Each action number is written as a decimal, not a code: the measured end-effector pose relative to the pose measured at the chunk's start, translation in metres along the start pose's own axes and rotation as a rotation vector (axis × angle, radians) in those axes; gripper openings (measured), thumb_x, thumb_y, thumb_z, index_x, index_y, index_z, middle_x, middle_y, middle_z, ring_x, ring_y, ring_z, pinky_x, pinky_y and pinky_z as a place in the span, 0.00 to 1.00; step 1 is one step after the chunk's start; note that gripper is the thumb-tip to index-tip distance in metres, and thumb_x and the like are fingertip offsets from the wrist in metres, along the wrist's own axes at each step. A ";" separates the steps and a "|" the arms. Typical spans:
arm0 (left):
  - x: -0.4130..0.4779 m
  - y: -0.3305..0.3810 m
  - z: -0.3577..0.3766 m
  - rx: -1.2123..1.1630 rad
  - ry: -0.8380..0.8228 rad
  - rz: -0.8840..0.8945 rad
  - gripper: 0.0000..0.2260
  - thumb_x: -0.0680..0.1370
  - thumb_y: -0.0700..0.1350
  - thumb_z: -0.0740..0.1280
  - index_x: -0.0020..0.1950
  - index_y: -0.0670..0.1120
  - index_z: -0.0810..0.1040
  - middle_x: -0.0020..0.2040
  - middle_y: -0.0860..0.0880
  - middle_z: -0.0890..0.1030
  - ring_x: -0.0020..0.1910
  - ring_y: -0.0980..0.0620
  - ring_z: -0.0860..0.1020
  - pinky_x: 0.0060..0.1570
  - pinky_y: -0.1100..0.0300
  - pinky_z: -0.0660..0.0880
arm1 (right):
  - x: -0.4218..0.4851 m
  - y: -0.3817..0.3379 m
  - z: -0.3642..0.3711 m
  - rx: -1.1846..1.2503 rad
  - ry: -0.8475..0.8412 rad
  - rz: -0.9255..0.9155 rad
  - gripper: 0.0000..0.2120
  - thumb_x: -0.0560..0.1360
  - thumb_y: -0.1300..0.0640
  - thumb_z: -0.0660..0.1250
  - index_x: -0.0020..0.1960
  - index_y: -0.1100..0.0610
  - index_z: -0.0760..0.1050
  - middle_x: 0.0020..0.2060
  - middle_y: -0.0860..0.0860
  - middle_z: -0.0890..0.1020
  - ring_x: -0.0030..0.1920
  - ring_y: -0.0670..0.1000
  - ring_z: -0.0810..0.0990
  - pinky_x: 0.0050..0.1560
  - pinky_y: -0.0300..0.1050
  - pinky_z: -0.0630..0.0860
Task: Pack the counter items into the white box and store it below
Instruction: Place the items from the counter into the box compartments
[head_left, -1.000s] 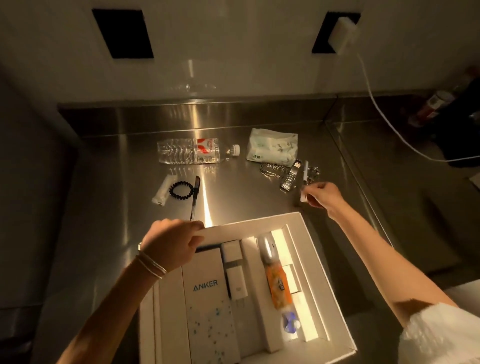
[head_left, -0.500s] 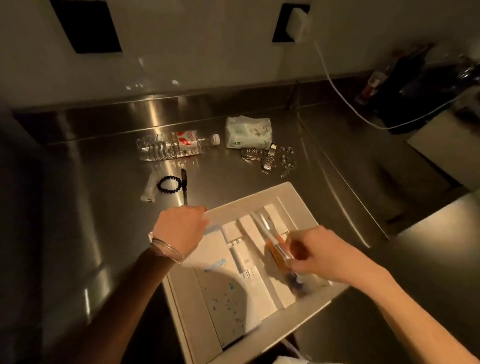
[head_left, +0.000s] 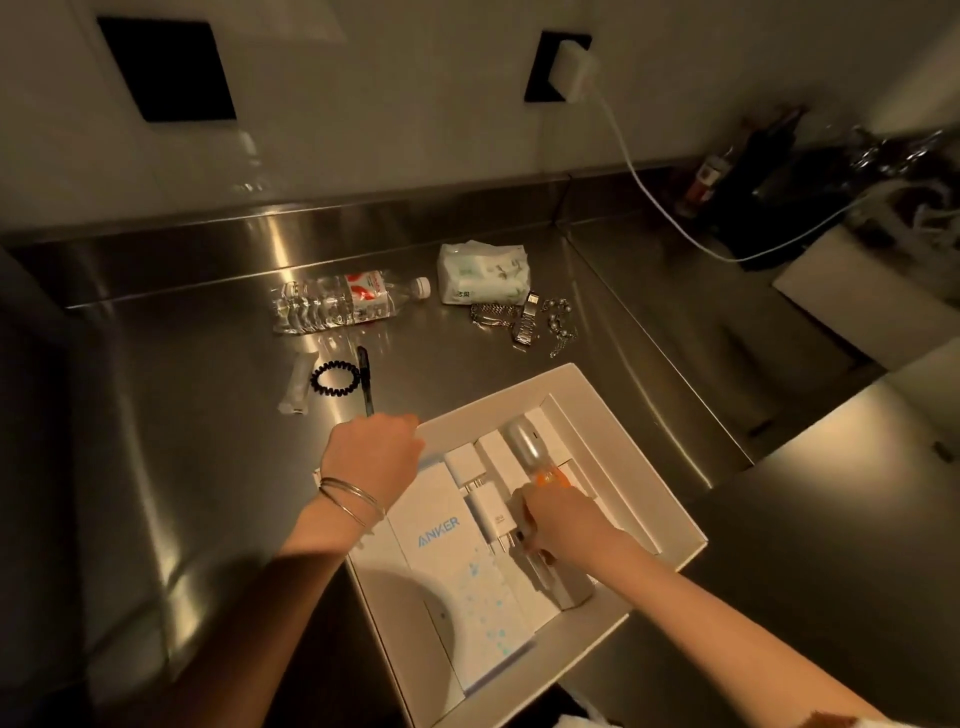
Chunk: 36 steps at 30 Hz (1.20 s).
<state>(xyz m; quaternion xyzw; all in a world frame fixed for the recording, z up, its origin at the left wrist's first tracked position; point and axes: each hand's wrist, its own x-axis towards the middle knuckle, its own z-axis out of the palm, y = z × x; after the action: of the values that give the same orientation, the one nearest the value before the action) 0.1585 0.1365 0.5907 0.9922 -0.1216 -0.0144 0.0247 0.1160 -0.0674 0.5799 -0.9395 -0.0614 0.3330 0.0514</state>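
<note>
Gripped white box (head_left: 639, 457) rim with left grip (head_left: 374, 452); could not tell closure of right grip (head_left: 563, 525) among chargers (head_left: 485, 499). Had yet to pack water bottle (head_left: 337, 304), tissue pack (head_left: 480, 273), watches (head_left: 511, 317), pen (head_left: 365, 379).

The steel counter (head_left: 197, 467) ran back to a low upstand at the wall. A clear bottle (head_left: 337, 304) lay on its side near the back, cap to the right. Just right of it sat a tissue pack (head_left: 480, 273), with a watch (head_left: 522, 325) and loose chains (head_left: 561, 327) just in front. Nearer and to the left lay a small wrapped tube (head_left: 297, 382), a black hair tie (head_left: 335, 378) and a black pen (head_left: 365, 382), the tie between the other two. An open white box (head_left: 592, 400) sat at the near edge.
</note>
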 end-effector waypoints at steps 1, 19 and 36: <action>-0.001 0.000 0.000 -0.002 0.004 0.004 0.10 0.79 0.48 0.56 0.54 0.48 0.74 0.50 0.46 0.81 0.49 0.43 0.79 0.43 0.56 0.73 | -0.001 0.000 -0.004 0.028 0.021 -0.005 0.08 0.72 0.62 0.66 0.41 0.54 0.68 0.43 0.53 0.75 0.45 0.54 0.76 0.45 0.48 0.76; -0.033 -0.045 0.003 0.062 0.177 0.044 0.23 0.81 0.52 0.49 0.36 0.49 0.80 0.25 0.50 0.77 0.20 0.55 0.71 0.23 0.66 0.64 | 0.143 -0.073 -0.173 -0.130 0.128 -0.771 0.08 0.75 0.60 0.67 0.52 0.60 0.80 0.48 0.53 0.83 0.46 0.47 0.81 0.50 0.33 0.76; -0.038 -0.047 0.015 0.099 0.194 -0.173 0.06 0.68 0.48 0.63 0.33 0.49 0.77 0.22 0.49 0.76 0.19 0.48 0.72 0.24 0.64 0.67 | 0.220 -0.055 -0.123 -0.534 0.320 -0.841 0.10 0.73 0.53 0.68 0.51 0.55 0.75 0.49 0.53 0.78 0.52 0.55 0.75 0.46 0.49 0.76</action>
<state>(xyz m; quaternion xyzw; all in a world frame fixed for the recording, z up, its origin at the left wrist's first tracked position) 0.1324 0.1909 0.5739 0.9957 -0.0330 0.0857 -0.0139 0.3589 0.0130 0.5468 -0.8533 -0.5073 0.1085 -0.0522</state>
